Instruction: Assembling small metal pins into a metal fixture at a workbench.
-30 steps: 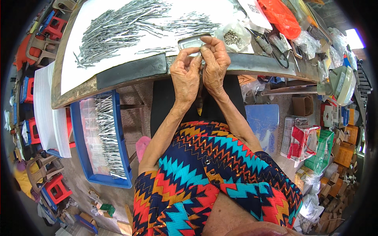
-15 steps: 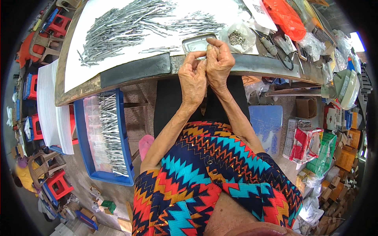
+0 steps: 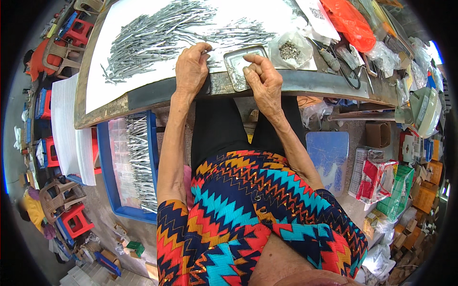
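My left hand (image 3: 191, 69) rests on the table's front edge, its thumb and forefinger pinched on a thin metal pin at the near edge of a large pile of grey metal pins (image 3: 157, 33) spread on a white sheet (image 3: 102, 86). My right hand (image 3: 265, 81) is apart from it, to the right, with bent fingertips over a small square metal tray (image 3: 234, 59) at the table edge. Whether those fingers hold anything is hidden.
A clear bag of small metal parts (image 3: 288, 50) lies behind the tray, with an orange bag (image 3: 348, 21) and black-handled tools (image 3: 350, 76) further right. Below the table on my left, a blue tray (image 3: 107, 167) holds more pins. Boxes and packets crowd the floor on my right.
My hands were together at the table edge, working on something small. They have now parted: the left moved left to the pin pile, the right went over the metal tray.
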### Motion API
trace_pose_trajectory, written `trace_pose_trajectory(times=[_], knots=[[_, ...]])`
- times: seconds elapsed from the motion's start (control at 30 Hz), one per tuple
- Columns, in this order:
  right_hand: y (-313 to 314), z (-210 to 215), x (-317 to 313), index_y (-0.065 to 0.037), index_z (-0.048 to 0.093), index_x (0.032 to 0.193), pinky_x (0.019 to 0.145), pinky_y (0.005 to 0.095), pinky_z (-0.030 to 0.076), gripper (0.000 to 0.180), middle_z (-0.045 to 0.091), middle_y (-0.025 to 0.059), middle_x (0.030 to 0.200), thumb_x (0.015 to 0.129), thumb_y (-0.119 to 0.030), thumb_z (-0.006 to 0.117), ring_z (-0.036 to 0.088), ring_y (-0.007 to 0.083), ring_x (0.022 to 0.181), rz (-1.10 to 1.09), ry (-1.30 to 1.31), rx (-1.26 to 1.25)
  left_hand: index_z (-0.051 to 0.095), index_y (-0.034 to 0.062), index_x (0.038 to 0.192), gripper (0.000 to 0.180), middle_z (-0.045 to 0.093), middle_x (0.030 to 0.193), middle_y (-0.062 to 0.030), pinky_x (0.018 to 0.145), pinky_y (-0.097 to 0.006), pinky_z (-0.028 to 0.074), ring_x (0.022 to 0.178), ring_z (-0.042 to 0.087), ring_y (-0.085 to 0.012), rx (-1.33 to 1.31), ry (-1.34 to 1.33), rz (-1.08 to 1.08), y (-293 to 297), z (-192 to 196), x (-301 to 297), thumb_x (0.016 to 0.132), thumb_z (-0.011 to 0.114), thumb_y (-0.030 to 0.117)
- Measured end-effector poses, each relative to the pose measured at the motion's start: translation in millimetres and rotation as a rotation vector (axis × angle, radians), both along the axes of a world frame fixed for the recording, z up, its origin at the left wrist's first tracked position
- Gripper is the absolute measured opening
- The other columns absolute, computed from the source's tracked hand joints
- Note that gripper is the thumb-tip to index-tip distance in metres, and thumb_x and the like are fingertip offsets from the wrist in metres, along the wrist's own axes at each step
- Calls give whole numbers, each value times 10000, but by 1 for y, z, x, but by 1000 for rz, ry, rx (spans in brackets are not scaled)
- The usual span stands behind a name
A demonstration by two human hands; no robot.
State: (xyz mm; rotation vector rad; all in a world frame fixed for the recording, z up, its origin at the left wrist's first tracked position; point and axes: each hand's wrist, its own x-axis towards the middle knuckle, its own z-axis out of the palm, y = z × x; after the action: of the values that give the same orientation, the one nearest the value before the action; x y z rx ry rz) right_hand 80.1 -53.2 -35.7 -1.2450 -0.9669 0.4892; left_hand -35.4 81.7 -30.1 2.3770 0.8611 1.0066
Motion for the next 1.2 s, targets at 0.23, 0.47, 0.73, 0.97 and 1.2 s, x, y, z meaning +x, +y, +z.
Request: trace_pose_trajectory(times=[0.23, 0.47, 0.73, 0.97, 1.2], knots=[[-3, -2, 3, 28, 502, 1012, 466, 186, 284, 208, 386, -48, 583, 810, -5, 534, 321, 26, 523, 11, -36, -25, 614, 19, 880, 140, 623, 854, -115, 705, -313, 450, 785, 589, -242, 18, 71, -94, 1, -1, -1, 758, 550, -7], [-4, -2, 4, 27, 504, 1012, 466, 185, 283, 213, 384, -49, 585, 806, -10, 536, 319, 24, 517, 34, 3, -25, 623, 29, 856, 144, 609, 829, -103, 733, -338, 439, 809, 557, -258, 78, 123, -35, 29, 5, -6, 740, 550, -18], [-6, -3, 6, 35, 522, 995, 477, 199, 310, 205, 407, -42, 563, 800, -22, 542, 352, 33, 523, 51, 37, -35, 602, 58, 851, 200, 552, 949, -98, 833, -368, 417, 926, 481, -269, 197, 391, -104, 48, 4, -1, 696, 545, -56], [-8, 1, 9, 34, 524, 994, 474, 202, 317, 201, 405, -39, 563, 803, -28, 534, 358, 35, 518, 69, 33, -47, 560, 66, 855, 194, 534, 923, -84, 840, -371, 403, 921, 466, -271, 215, 405, -143, 57, 1, 0, 698, 560, -49], [-13, 9, 16, 42, 527, 993, 470, 182, 316, 198, 436, -43, 577, 812, -36, 531, 382, 24, 526, 78, 133, -50, 555, 126, 880, 162, 520, 925, -38, 798, -378, 385, 938, 461, -240, 291, 441, -182, 64, -1, -3, 746, 572, 38]])
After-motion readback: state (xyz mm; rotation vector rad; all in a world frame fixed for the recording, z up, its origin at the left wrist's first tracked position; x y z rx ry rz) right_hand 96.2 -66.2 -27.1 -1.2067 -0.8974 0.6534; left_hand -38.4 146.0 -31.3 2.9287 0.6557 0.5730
